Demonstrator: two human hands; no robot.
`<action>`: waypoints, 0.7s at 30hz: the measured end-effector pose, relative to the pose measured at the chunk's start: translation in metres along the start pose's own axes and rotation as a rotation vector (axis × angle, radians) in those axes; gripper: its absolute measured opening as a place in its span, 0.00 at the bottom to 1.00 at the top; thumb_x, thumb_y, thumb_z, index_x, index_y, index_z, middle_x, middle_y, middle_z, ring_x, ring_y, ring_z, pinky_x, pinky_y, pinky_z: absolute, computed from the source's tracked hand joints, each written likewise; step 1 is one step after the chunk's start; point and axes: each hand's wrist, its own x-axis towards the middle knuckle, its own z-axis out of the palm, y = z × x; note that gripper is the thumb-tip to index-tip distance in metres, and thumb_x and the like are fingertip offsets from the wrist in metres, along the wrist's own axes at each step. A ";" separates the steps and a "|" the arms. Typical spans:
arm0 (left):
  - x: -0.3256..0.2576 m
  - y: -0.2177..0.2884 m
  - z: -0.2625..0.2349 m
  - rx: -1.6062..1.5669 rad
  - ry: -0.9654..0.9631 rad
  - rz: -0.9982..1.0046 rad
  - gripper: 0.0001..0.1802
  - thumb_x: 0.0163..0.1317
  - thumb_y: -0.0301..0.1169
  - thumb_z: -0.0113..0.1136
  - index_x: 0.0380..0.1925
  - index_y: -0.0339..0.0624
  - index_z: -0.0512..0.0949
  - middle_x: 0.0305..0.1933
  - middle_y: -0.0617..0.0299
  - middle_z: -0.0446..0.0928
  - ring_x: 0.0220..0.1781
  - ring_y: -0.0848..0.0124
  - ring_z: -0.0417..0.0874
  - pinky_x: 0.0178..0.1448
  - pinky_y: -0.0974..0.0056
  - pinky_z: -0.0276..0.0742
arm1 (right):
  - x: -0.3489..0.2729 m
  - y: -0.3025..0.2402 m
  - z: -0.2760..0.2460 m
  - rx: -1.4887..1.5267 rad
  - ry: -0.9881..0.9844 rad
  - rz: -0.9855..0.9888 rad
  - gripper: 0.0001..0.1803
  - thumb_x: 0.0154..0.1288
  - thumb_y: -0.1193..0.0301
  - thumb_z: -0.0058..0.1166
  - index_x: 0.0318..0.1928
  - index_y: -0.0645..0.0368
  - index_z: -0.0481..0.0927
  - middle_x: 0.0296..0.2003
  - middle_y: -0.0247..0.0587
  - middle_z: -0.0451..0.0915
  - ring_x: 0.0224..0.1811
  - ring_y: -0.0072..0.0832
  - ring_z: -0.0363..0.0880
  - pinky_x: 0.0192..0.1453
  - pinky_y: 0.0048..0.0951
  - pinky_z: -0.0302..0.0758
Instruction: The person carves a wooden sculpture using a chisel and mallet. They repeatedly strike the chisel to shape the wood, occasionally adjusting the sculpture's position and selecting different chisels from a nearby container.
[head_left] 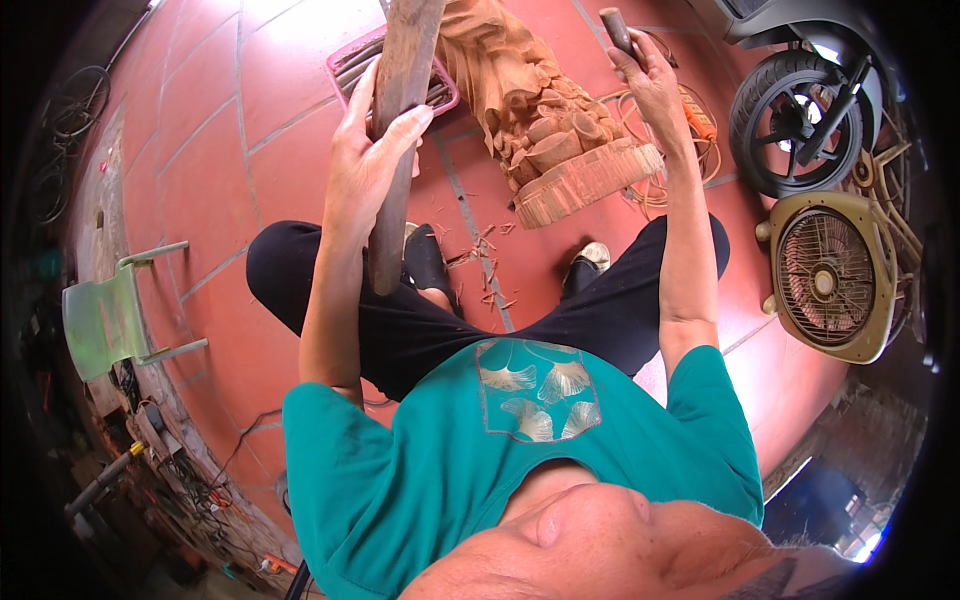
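My left hand (378, 150) is closed around a long wooden club (408, 60), pale and broad at the far end, darker and narrower toward me. Raised at the right, my right hand (650, 85) grips a short dark rod (617, 30) with a cut-off, rounded end; whether it has a blade cannot be seen. Between the two hands, a reddish-brown wood carving (545, 110) with rounded shapes and folds lies on the floor, its flat base (590, 182) toward me. Neither hand touches it. A pink tray (452, 98) of dark rod-like tools sits beyond my left hand, partly hidden by the club.
Wood shavings (488, 245) lie between my feet on red tiles. Beyond my right forearm are an orange tool (698, 118) and coiled cord. A motorbike wheel (795, 122) and a box fan (825, 280) stand at right, a green chair (100, 322) at left, near cluttered cables.
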 end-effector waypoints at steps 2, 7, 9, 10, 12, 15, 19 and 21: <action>0.001 -0.001 -0.001 -0.018 0.006 0.010 0.36 0.69 0.32 0.64 0.76 0.46 0.63 0.34 0.68 0.77 0.29 0.82 0.76 0.30 0.73 0.76 | -0.006 0.016 -0.005 -0.240 0.094 -0.103 0.25 0.69 0.55 0.64 0.60 0.53 0.77 0.40 0.39 0.85 0.37 0.31 0.82 0.45 0.35 0.78; 0.001 0.006 -0.006 -0.042 0.045 0.052 0.34 0.71 0.29 0.61 0.76 0.42 0.63 0.31 0.65 0.77 0.25 0.80 0.76 0.27 0.73 0.74 | -0.019 0.081 -0.026 -0.411 0.147 0.149 0.24 0.62 0.53 0.67 0.52 0.54 0.83 0.33 0.41 0.85 0.37 0.36 0.84 0.45 0.38 0.76; 0.002 0.008 -0.008 -0.050 0.065 0.078 0.33 0.72 0.27 0.59 0.76 0.40 0.63 0.29 0.64 0.77 0.24 0.79 0.77 0.26 0.73 0.72 | -0.032 0.113 -0.036 -0.536 0.183 0.182 0.21 0.62 0.56 0.68 0.49 0.55 0.84 0.30 0.37 0.84 0.34 0.31 0.84 0.41 0.35 0.77; 0.003 0.009 -0.010 -0.059 0.075 0.088 0.33 0.72 0.27 0.59 0.75 0.40 0.63 0.29 0.64 0.77 0.24 0.78 0.77 0.26 0.73 0.72 | -0.036 0.129 -0.040 -0.394 0.155 0.264 0.19 0.63 0.59 0.68 0.49 0.55 0.85 0.29 0.34 0.84 0.32 0.27 0.83 0.38 0.31 0.76; 0.003 0.012 -0.016 -0.081 0.085 0.113 0.32 0.72 0.27 0.59 0.75 0.38 0.63 0.30 0.63 0.77 0.24 0.77 0.77 0.26 0.73 0.73 | -0.040 0.149 -0.041 -0.103 0.082 0.425 0.15 0.65 0.64 0.68 0.48 0.56 0.85 0.29 0.28 0.84 0.30 0.19 0.81 0.31 0.24 0.73; 0.003 0.012 -0.024 -0.110 0.108 0.117 0.37 0.70 0.31 0.64 0.76 0.42 0.62 0.30 0.66 0.76 0.23 0.80 0.76 0.26 0.73 0.74 | -0.046 0.151 -0.041 0.168 -0.033 0.530 0.14 0.65 0.67 0.68 0.50 0.56 0.85 0.36 0.35 0.88 0.35 0.21 0.87 0.35 0.21 0.80; 0.001 0.017 -0.029 -0.107 0.143 0.148 0.36 0.70 0.30 0.64 0.76 0.41 0.62 0.30 0.66 0.77 0.23 0.79 0.77 0.25 0.72 0.74 | -0.047 0.142 -0.029 0.338 -0.074 0.626 0.16 0.66 0.67 0.69 0.52 0.58 0.84 0.36 0.39 0.88 0.32 0.20 0.85 0.35 0.24 0.82; 0.003 0.015 -0.032 -0.116 0.138 0.168 0.36 0.70 0.30 0.64 0.76 0.41 0.62 0.30 0.65 0.77 0.23 0.79 0.77 0.25 0.72 0.74 | -0.047 0.146 -0.032 0.302 -0.093 0.598 0.18 0.66 0.66 0.69 0.52 0.58 0.83 0.38 0.39 0.88 0.33 0.20 0.85 0.36 0.24 0.84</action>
